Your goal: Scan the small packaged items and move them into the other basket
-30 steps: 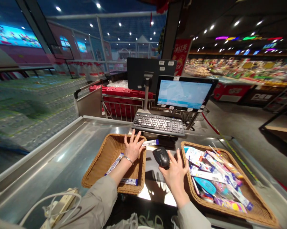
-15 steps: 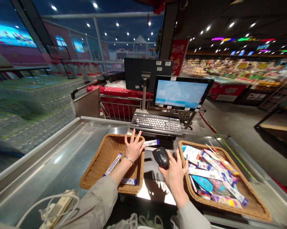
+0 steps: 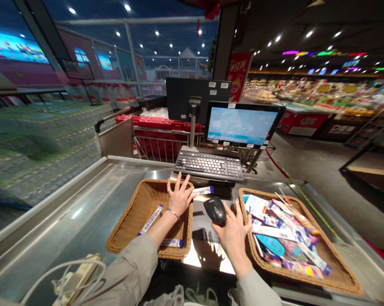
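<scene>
Left hand (image 3: 179, 199): open, fingers spread, over the left basket (image 3: 123, 212), a bracelet (image 3: 172, 213) at the wrist.
Toothbrush packet (image 3: 202, 191): just beside the left thumb, across the basket's far rim.
Right hand (image 3: 232, 234): fingers spread, a scanner (image 3: 214, 210) against the thumb side; grip unclear.
Right basket (image 3: 306, 282): heaped with packets (image 3: 281, 225), just beside the right fingers.
Beyond: keyboard (image 3: 208, 166), monitor (image 3: 241, 125).

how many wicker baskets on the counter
2. One brown woven wicker basket sits under the left hand, holding two blue-and-white packets; a second brown wicker basket to its right, piled with assorted packets. None look hidden.
</scene>
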Demonstrator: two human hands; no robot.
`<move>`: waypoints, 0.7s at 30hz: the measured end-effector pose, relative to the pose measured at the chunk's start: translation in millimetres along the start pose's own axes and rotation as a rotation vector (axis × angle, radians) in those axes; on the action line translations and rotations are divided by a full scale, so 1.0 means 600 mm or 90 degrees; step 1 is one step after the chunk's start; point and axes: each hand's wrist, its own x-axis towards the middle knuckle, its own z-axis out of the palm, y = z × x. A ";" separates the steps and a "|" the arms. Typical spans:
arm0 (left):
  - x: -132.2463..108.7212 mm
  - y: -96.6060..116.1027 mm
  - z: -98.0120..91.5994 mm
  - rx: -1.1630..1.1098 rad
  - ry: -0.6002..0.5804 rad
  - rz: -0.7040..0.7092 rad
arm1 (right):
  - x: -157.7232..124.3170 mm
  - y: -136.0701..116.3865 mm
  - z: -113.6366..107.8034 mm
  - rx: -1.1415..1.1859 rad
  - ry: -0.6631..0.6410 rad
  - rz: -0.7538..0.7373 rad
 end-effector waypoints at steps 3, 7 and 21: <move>0.001 0.000 0.000 -0.006 -0.006 -0.001 | 0.000 0.000 0.000 -0.002 -0.002 -0.003; 0.001 0.000 0.001 -0.005 -0.009 -0.003 | 0.000 0.002 0.001 -0.002 -0.009 -0.003; 0.003 0.001 0.014 0.002 0.039 0.007 | -0.001 0.001 0.000 0.018 -0.010 -0.006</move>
